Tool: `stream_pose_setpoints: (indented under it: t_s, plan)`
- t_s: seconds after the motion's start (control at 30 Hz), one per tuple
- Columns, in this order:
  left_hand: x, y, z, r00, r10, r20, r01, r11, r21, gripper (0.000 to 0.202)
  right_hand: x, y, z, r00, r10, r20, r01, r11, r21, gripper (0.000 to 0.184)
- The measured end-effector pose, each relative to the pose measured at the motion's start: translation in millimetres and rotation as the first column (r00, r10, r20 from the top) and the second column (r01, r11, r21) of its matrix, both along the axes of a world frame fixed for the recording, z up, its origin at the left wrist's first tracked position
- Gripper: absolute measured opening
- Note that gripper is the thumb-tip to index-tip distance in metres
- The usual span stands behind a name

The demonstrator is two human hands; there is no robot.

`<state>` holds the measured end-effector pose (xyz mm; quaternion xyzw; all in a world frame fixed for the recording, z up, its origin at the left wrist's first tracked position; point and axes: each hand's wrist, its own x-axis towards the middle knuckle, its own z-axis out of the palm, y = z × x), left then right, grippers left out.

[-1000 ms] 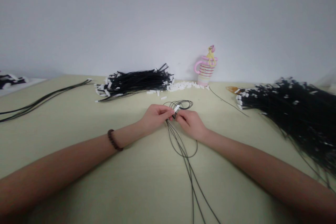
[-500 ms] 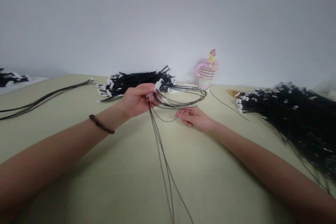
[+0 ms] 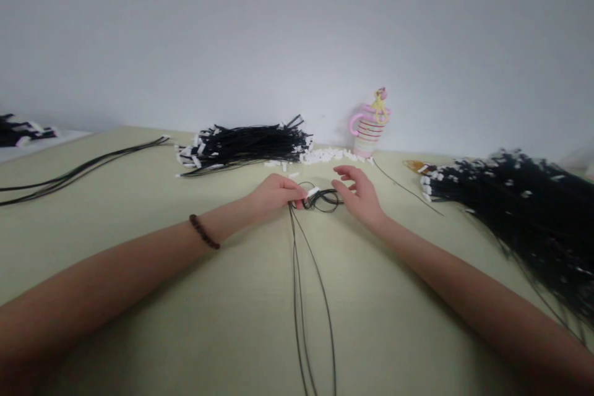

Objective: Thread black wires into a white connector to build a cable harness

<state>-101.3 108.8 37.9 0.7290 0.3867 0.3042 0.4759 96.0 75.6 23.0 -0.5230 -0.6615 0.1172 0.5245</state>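
My left hand (image 3: 278,192) is closed, thumb and fingers pinching a bundle of thin black wires (image 3: 325,199) next to its white connector (image 3: 314,192). Part of the bundle is looped to the right of the connector. Several loose strands hang from under the left hand toward the table's near edge. At the right end of the loop is my right hand (image 3: 361,197), fingers apart and curved. Its thumb side is close to the wires; whether it touches them I cannot tell.
Behind the hands lies a pile of black wires with white connectors (image 3: 250,143), beside small white connectors (image 3: 327,155). A striped pink cup (image 3: 369,130) stands by the wall. A large wire heap (image 3: 524,210) covers the right; a few long wires (image 3: 88,167) lie left.
My left hand has moved right and lower with the wires, and the loop is now smaller. My right hand has risen slightly, moved right and opened, letting go of a strand.
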Motion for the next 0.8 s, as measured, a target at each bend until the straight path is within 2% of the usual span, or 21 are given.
stream_pose_setpoints:
  t_s: [0.07,0.1,0.17,0.23,0.3,0.33,0.4,0.5,0.53,0.6,0.67,0.73,0.8]
  plan:
    - [-1,4,-6.1,0.997,0.066,0.039,-0.065,0.997,-0.038,0.022,-11,-10,-1.5,0.995,0.050,0.088,-0.053,0.998,0.028,0.021]
    - [-1,5,-8.1,0.995,0.083,0.057,-0.080,0.996,-0.048,0.021,-18,-16,-3.4,0.985,0.124,0.122,-0.123,0.992,-0.020,0.018]
    - [-2,6,-10.4,0.992,0.089,0.090,-0.084,0.995,-0.053,0.020,-31,-25,-8.7,0.943,0.290,0.164,-0.258,0.948,-0.188,0.014]
    - [-2,6,-11.0,0.990,0.080,0.119,-0.073,0.995,-0.066,0.019,-40,-30,-13.1,0.913,0.387,0.129,-0.329,0.886,-0.325,0.015]
    - [-2,5,-11.2,0.986,0.083,0.142,-0.073,0.995,-0.072,0.018,-45,-32,-11.4,0.916,0.401,0.012,-0.367,0.849,-0.382,0.030]
    - [-1,5,-11.4,0.985,0.098,0.144,-0.089,0.994,-0.069,0.018,-45,-33,-6.8,0.913,0.404,-0.065,-0.395,0.831,-0.391,0.033]
    - [-1,6,-11.8,0.982,0.143,0.123,-0.138,0.989,-0.053,0.018,-41,-34,10.3,0.871,0.437,-0.226,-0.492,0.767,-0.412,0.027]
    - [0,6,-12.7,0.979,0.180,0.093,-0.177,0.984,-0.036,0.019,-29,-41,49.2,0.743,0.484,-0.463,-0.663,0.626,-0.411,0.010]
    - [1,6,-13.0,0.979,0.177,0.096,-0.174,0.984,-0.038,0.020,-24,-45,62.7,0.701,0.473,-0.535,-0.699,0.603,-0.383,0.010]
    - [2,5,-13.4,0.979,0.171,0.116,-0.166,0.985,-0.047,0.020,-14,-53,85.6,0.649,0.444,-0.618,-0.716,0.630,-0.301,0.010]
    - [2,4,-13.8,0.978,0.167,0.125,-0.162,0.985,-0.053,0.021,-6,-59,99.6,0.661,0.425,-0.619,-0.668,0.709,-0.226,0.012]
    - [2,4,-14.3,0.978,0.171,0.123,-0.166,0.985,-0.053,0.022,-3,-61,103.9,0.709,0.420,-0.566,-0.602,0.779,-0.176,0.014]
    - [1,5,-15.0,0.977,0.172,0.124,-0.166,0.985,-0.054,0.023,-2,-59,101.6,0.764,0.412,-0.497,-0.543,0.826,-0.149,0.013]
